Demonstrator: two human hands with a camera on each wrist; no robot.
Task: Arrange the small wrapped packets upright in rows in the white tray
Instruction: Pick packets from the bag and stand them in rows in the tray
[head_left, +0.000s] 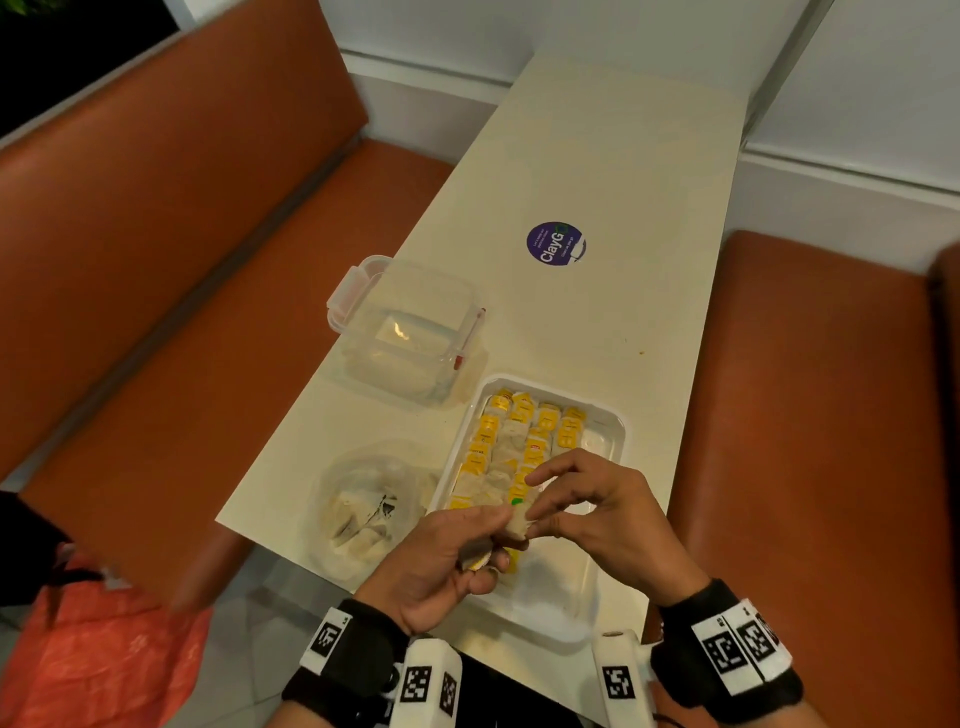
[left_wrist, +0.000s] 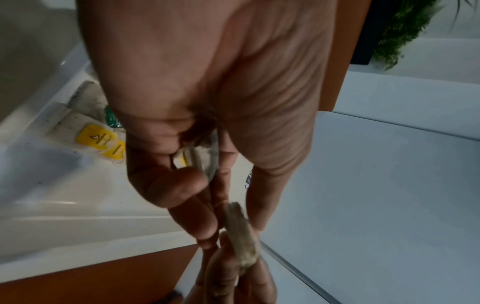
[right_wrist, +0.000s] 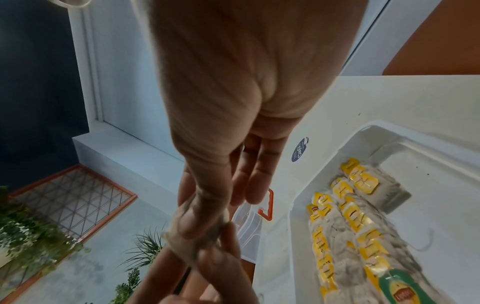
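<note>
The white tray lies on the table's near end, its far half filled with rows of yellow-tagged packets. Both hands hover over the tray's middle. My left hand and right hand together pinch one pale packet. In the left wrist view that packet sits between the fingertips of both hands. A second packet is tucked under my left hand's curled fingers. In the right wrist view my right thumb and finger pinch the packet beside the tray's rows.
A clear plastic bag with more packets lies left of the tray. A clear lidded container stands behind it. A round purple sticker marks the table's middle. Orange benches flank the table; an orange bag lies on the floor.
</note>
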